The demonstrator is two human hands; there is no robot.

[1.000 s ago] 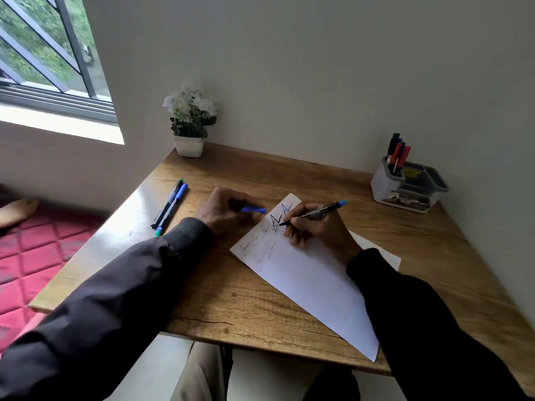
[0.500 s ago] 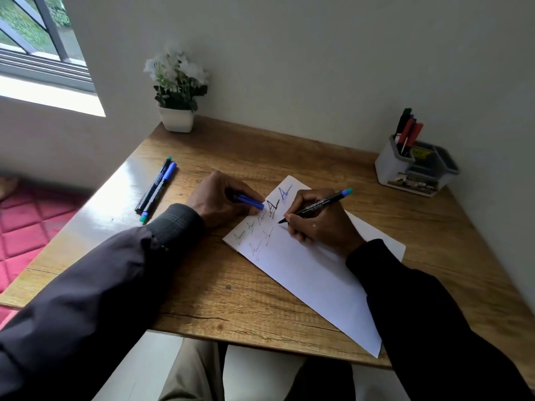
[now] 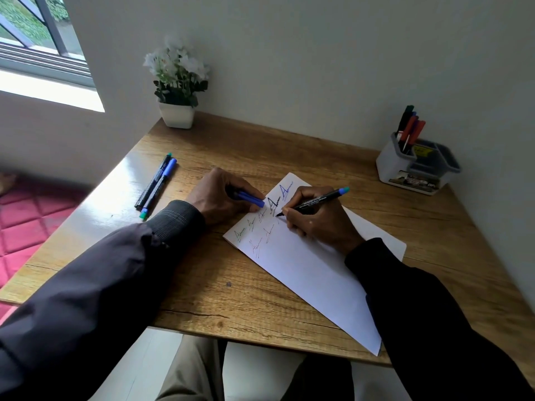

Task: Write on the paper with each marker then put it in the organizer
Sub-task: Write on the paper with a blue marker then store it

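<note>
A white paper (image 3: 312, 279) lies slanted on the wooden table (image 3: 202, 285), with several scribbled words near its far corner. My right hand (image 3: 315, 221) grips a black marker (image 3: 317, 200) with a blue end, its tip touching the paper. My left hand (image 3: 223, 195) rests at the paper's left edge and holds a blue cap (image 3: 251, 198). Two more markers (image 3: 156, 185) lie side by side at the table's left. The grey-and-white organizer (image 3: 417, 166) stands at the far right and holds several markers upright.
A white pot with white flowers (image 3: 177, 82) stands at the table's far left corner against the wall. A window is at the upper left. A red quilted mat (image 3: 26, 224) covers the floor to the left. The wall runs close along the right edge.
The camera has tilted down a little. The marker tip has moved slightly down the paper, below the dark scribble. My left hand still holds the blue cap in the same spot.
</note>
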